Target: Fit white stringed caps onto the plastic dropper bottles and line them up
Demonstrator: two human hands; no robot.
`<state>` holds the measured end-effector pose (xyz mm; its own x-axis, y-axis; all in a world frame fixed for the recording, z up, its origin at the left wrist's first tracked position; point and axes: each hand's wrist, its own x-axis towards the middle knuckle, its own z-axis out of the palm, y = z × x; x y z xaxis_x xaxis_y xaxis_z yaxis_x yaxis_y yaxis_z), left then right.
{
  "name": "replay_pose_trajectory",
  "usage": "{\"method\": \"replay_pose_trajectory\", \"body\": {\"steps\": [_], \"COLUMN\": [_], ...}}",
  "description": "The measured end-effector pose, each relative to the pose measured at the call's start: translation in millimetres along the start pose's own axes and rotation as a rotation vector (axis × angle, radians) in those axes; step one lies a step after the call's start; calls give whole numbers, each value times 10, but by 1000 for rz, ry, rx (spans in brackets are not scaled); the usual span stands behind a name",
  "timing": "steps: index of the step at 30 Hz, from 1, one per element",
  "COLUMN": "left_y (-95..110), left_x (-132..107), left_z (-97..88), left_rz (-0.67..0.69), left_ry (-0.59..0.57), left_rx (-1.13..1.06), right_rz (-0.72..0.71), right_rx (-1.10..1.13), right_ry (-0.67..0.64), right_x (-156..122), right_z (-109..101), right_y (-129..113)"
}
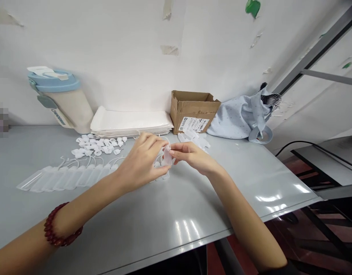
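Between my two hands, above the middle of the table, is a small translucent plastic sleeve [167, 156], held upright. My left hand [143, 162] grips it from the left, thumb low and fingers at the top. The thumb and fingers of my right hand [193, 154] pinch its upper right side. A row of similar translucent sleeves [69, 177] with white cord loops lies to the left, partly hidden behind my left hand. Behind that row is a pile of small white plastic caps [98, 145]. More clear plastic pieces [194, 137] lie beyond my right hand.
Along the wall stand a cream tumbler with a blue lid [67, 103], a stack of white envelope-like packets [132, 122], an open cardboard box [193, 110] and a light blue cloth bag [239, 116]. The grey table [153, 225] ends at its front edge; a black cable [316, 144] runs at right.
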<state>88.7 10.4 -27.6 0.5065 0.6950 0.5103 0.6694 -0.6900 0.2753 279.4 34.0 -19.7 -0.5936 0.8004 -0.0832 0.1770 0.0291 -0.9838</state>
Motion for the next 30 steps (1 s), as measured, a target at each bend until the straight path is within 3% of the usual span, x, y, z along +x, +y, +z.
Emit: {"method": "replay_pose_trajectory", "body": {"steps": [5, 8, 16, 30], "left_y": [19, 46, 91, 77], "left_x": [27, 44, 45, -18], "left_z": [161, 224, 312, 392], "left_rz": [-76, -115, -179, -142], "left_ry": [-107, -173, -283, -321], "left_rx": [14, 12, 11, 75], "right_rz": [104, 114, 142, 244], "right_rx": [-413, -531, -683, -779], "right_ry": [43, 81, -8, -27], "right_x": [-36, -43, -19, -11], "right_z": [-43, -28, -47, -12], "right_y": [-33, -44, 65, 38]}}
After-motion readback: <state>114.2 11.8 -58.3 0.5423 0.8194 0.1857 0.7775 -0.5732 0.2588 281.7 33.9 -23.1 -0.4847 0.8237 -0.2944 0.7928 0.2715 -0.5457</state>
